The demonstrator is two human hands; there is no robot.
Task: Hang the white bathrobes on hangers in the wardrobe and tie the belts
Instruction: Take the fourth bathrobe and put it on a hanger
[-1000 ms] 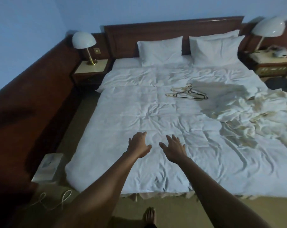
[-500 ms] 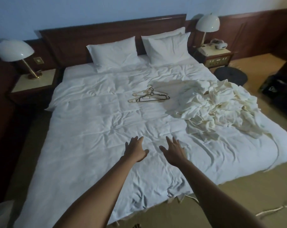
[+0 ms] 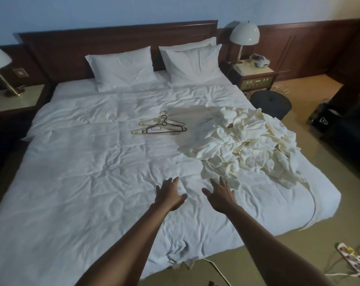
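Note:
A crumpled heap of white bathrobes (image 3: 245, 145) lies on the right half of the bed (image 3: 88, 172). One belt (image 3: 313, 205) trails off the bed's right edge toward the floor. A few hangers (image 3: 160, 127), cream and black, lie together on the duvet near the bed's middle, left of the heap. My left hand (image 3: 168, 195) and my right hand (image 3: 220, 194) are stretched out over the duvet near the foot end, fingers spread, holding nothing. The right hand's fingertips are just short of the heap's near edge. No wardrobe is in view.
Two pillows (image 3: 123, 69) lean against the dark headboard. Nightstands with white lamps (image 3: 244, 35) flank the bed. A dark round stool (image 3: 270, 104) stands at the bed's right side. A power strip (image 3: 352, 259) and cables lie on the floor at lower right.
The view has swung right, bringing the whole bathrobe heap into sight. Both open hands have stayed stretched out and now sit closer to the heap.

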